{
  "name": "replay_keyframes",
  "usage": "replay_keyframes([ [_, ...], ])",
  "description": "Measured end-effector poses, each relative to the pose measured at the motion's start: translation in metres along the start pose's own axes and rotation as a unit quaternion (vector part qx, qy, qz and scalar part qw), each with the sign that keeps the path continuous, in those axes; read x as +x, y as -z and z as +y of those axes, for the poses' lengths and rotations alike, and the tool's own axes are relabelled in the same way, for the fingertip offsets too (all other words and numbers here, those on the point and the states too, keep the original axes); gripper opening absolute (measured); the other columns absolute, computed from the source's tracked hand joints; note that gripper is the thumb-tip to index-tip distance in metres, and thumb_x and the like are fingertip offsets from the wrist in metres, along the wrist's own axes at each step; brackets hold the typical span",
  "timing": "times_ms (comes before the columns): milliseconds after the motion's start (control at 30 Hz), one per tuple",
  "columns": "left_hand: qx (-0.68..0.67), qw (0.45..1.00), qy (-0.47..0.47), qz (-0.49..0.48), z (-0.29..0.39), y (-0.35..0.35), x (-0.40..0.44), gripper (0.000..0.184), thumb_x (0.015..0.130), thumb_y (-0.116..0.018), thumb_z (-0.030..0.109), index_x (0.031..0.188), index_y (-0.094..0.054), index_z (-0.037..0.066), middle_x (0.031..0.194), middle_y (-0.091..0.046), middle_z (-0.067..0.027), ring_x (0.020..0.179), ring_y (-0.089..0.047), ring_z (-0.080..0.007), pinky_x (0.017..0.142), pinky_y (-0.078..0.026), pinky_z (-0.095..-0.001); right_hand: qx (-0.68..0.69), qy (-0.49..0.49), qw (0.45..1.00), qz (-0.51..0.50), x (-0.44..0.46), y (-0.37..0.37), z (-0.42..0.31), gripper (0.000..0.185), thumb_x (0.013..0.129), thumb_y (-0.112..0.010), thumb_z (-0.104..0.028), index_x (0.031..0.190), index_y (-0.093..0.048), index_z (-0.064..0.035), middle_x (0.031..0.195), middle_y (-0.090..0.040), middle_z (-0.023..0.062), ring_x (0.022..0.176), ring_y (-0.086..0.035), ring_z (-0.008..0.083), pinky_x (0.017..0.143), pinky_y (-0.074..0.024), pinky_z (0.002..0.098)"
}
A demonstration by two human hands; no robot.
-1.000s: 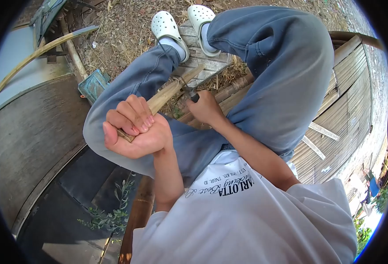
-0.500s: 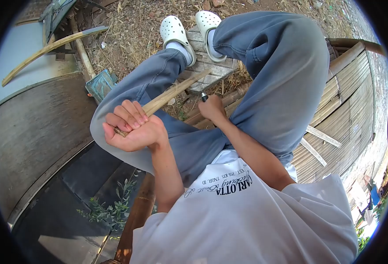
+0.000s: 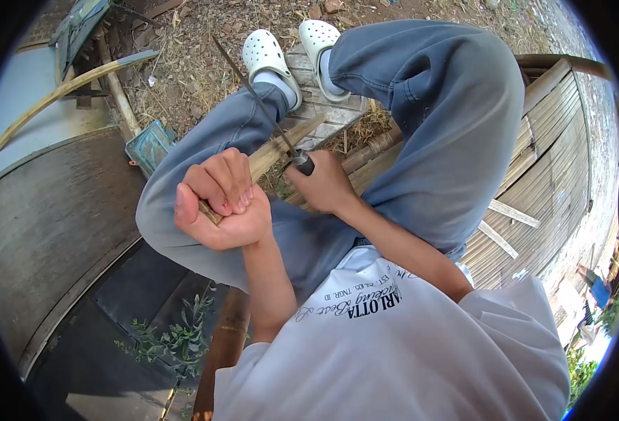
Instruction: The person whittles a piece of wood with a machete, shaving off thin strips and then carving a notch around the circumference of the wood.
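Our stick slants between our legs, its far tip showing against the near edge of the board. Our left hand is curled tightly round its near end. Our right hand grips the knife by its dark handle; the blade crosses the stick, though we cannot tell whether they touch. Our white clogs rest on the board.

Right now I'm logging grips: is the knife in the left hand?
No, the right hand holds the knife, while the left hand grips a wooden strip.
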State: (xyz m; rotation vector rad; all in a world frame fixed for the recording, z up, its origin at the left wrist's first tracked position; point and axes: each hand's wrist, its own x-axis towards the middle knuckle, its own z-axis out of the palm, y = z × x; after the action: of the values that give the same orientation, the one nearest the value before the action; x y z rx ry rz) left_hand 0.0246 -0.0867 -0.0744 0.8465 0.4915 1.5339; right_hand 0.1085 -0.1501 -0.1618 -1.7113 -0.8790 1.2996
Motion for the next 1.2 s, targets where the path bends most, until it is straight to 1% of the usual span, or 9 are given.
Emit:
replay_keyframes([
  [133,0.023,0.998,0.017,-0.051,0.004,0.007,-0.003,0.044,0.091,-0.034,0.033,0.051,-0.029,0.014,0.042,-0.027,0.0021,0.038,-0.021,-0.0077,0.038,-0.016,-0.0215,0.049,0.012,0.999,-0.004,0.000,-0.012,0.016,0.028,0.074,-0.058,-0.018,0.059,-0.050,0.0037,0.046,-0.047,0.0117,0.043,-0.046,0.0174,0.046,-0.0368,0.0365],
  [200,0.004,1.000,0.003,-0.028,0.005,0.006,-0.001,0.044,0.091,-0.035,0.032,0.051,-0.029,0.014,0.042,-0.027,0.0022,0.038,-0.022,-0.0077,0.038,-0.017,-0.0214,-0.040,-0.063,0.997,0.018,0.019,-0.010,0.044,0.023,0.074,-0.062,-0.018,0.072,-0.061,0.0044,0.061,-0.060,0.0200,0.060,-0.061,0.0338,0.059,-0.0465,0.0407],
  [367,0.000,1.000,-0.006,0.003,0.005,0.008,-0.002,0.044,0.091,-0.034,0.033,0.052,-0.030,0.014,0.042,-0.030,0.0016,0.039,-0.024,-0.0081,0.038,-0.018,-0.0210,0.059,-0.069,0.994,-0.064,0.009,-0.011,0.009,0.029,0.072,-0.060,-0.020,0.057,-0.052,0.0027,0.049,-0.054,0.0123,0.050,-0.057,0.0235,0.052,-0.0435,0.0359],
  [633,-0.001,0.998,-0.042,0.044,0.009,0.018,-0.003,0.044,0.092,-0.034,0.034,0.052,-0.031,0.014,0.042,-0.031,0.0009,0.038,-0.026,-0.0083,0.037,-0.021,-0.0199,0.036,-0.070,0.995,-0.064,0.019,-0.018,0.011,0.028,0.073,-0.061,-0.023,0.061,-0.055,0.0018,0.051,-0.053,0.0137,0.049,-0.055,0.0218,0.053,-0.0422,0.0388],
  [867,0.006,0.996,-0.053,0.072,0.021,0.038,0.004,0.043,0.090,-0.035,0.032,0.052,-0.029,0.015,0.041,-0.030,0.0003,0.037,-0.025,-0.0087,0.035,-0.021,-0.0190,0.017,-0.007,0.998,-0.054,0.019,-0.035,0.007,0.021,0.074,-0.061,-0.019,0.078,-0.061,0.0018,0.063,-0.060,0.0188,0.064,-0.060,0.0367,0.061,-0.0455,0.0415],
  [933,0.017,0.996,-0.052,0.064,0.015,0.025,-0.003,0.042,0.089,-0.035,0.031,0.052,-0.029,0.015,0.041,-0.029,0.0006,0.038,-0.025,-0.0083,0.035,-0.022,-0.0191,0.051,0.048,0.996,-0.055,0.009,-0.029,0.000,0.023,0.073,-0.063,-0.020,0.081,-0.062,0.0018,0.065,-0.060,0.0200,0.067,-0.061,0.0365,0.062,-0.0454,0.0417],
  [1000,0.020,0.996,-0.046,0.067,0.016,0.025,-0.008,0.042,0.090,-0.035,0.031,0.052,-0.029,0.015,0.042,-0.029,0.0006,0.038,-0.025,-0.0083,0.035,-0.022,-0.0191,0.002,-0.044,0.997,-0.066,0.012,-0.031,0.019,0.025,0.073,-0.064,-0.020,0.085,-0.062,0.0015,0.068,-0.061,0.0204,0.068,-0.061,0.0366,0.063,-0.0454,0.0411],
  [1067,-0.012,0.994,-0.050,0.094,0.017,0.030,-0.006,0.043,0.090,-0.035,0.032,0.052,-0.029,0.015,0.042,-0.030,0.0003,0.039,-0.026,-0.0088,0.035,-0.021,-0.0191,0.029,0.018,0.999,-0.028,0.019,-0.036,0.025,0.025,0.073,-0.061,-0.018,0.061,-0.053,0.0024,0.048,-0.048,0.0123,0.044,-0.045,0.0201,0.048,-0.0379,0.0374],
  [1200,0.004,0.998,-0.045,0.044,0.013,0.021,-0.004,0.043,0.091,-0.035,0.032,0.052,-0.030,0.015,0.043,-0.030,0.0001,0.039,-0.026,-0.0089,0.035,-0.021,-0.0197,0.100,0.112,0.988,0.024,0.005,-0.035,-0.002,0.027,0.073,-0.060,-0.018,0.058,-0.051,0.0023,0.047,-0.047,0.0122,0.043,-0.044,0.0201,0.048,-0.0370,0.0377],
])
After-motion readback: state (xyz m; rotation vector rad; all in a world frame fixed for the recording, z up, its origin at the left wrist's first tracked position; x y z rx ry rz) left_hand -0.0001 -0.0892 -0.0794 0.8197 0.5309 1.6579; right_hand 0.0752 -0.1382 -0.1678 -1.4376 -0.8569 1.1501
